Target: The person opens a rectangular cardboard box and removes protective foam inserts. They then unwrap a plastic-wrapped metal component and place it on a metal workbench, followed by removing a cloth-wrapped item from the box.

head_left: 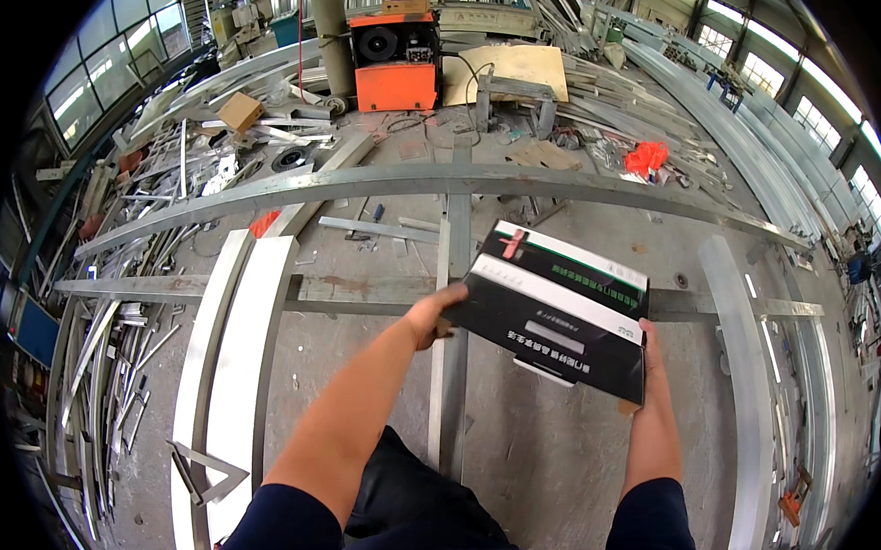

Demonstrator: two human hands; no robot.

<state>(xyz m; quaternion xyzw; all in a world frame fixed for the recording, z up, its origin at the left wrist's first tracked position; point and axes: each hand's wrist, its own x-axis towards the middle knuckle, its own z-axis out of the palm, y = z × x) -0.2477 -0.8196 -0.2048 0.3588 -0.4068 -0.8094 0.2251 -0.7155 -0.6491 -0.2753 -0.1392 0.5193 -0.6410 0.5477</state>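
Observation:
Between my two hands is a flat black cardboard box (560,314) with a white band, a green line and printed writing. It is held tilted above a metal frame, with a white carry handle (545,372) on its near edge. My left hand (432,317) grips the box's left end, with the thumb on the edge and the other fingers curled beneath. My right hand (648,349) holds the right end; most of its fingers are hidden behind the box. Below the box runs a grey steel beam (449,402) of the frame.
Two long white metal profiles (234,382) lie to my left, a triangular metal square (205,472) on them. A long crossbar (358,183) spans ahead. Farther off stands an orange and black machine (395,66). Scrap metal strips (101,388) pile up at left; another profile (740,390) is at right.

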